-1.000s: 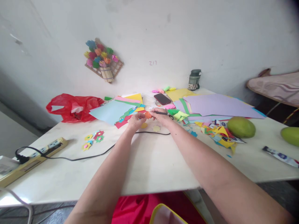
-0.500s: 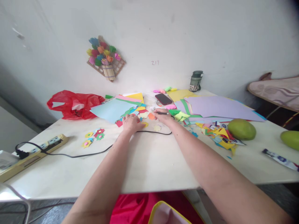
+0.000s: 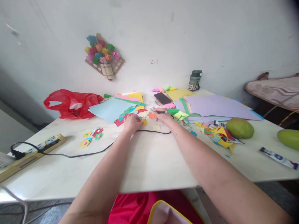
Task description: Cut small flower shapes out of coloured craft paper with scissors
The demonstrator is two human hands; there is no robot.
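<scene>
A pale table (image 3: 158, 161) stands against the wall. At its left side are a red plastic bag (image 3: 90, 101) and a power strip (image 3: 29, 160) with a plug in it. A black cord (image 3: 93, 154) runs from the strip across the tabletop, passes behind the left forearm and shows again between the wrists, on the near side of the cut-outs. Paper flowers (image 3: 98, 136) lie grouped left of the left forearm. A light blue sheet (image 3: 108, 110) and other coloured papers lie beyond the left hand; a phone (image 3: 163, 98) lies beyond the right. Green packets (image 3: 174, 111) sit just beside the right hand and crowd that side. Further right are a purple sheet (image 3: 217, 105), paper scraps (image 3: 220, 133) and a green fruit (image 3: 240, 128).

Right hand (image 3: 163, 116): closed around a dark pen-like tool (image 3: 161, 112), held nearly level. An orange cut-out (image 3: 151, 115) lies by its fingertips; contact cannot be confirmed. Left hand (image 3: 132, 123): palm down, fingers partly bent, fingertips at a yellow cut-out (image 3: 144, 122); whether they pinch it cannot be told. A pale yellow cut-out (image 3: 156, 127) lies between the hands, nearer the cord.
</scene>
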